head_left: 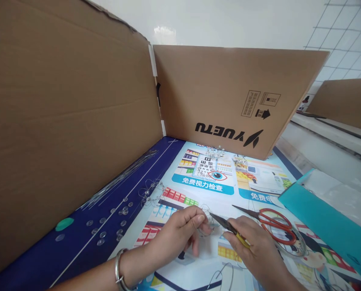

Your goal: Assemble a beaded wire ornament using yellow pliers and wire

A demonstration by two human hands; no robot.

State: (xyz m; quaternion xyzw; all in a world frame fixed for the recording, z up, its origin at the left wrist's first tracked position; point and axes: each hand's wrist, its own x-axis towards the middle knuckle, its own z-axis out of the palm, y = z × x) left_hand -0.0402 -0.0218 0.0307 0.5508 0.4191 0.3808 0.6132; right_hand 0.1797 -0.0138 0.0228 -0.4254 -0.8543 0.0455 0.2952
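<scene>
My left hand (177, 232), a metal bangle (117, 270) on its wrist, pinches a thin wire loop (206, 216) between its fingertips. My right hand (253, 246) grips yellow-handled needle-nose pliers (229, 224), their tips right by that wire. Red-handled scissors (277, 226) lie just beyond my right hand, on a clear round disc (289, 242). The printed paper sheet (210, 194) lies under both hands. Part of the wire is hidden behind my fingers.
Small clear discs (108, 220) and straight thin wires (120, 182) lie on the dark blue mat (77, 250) at left. Wire loops (150, 194) and a wire tangle (213, 159) rest on the sheet. Cardboard panels (229, 97) stand behind; a teal folder (322, 218) lies right.
</scene>
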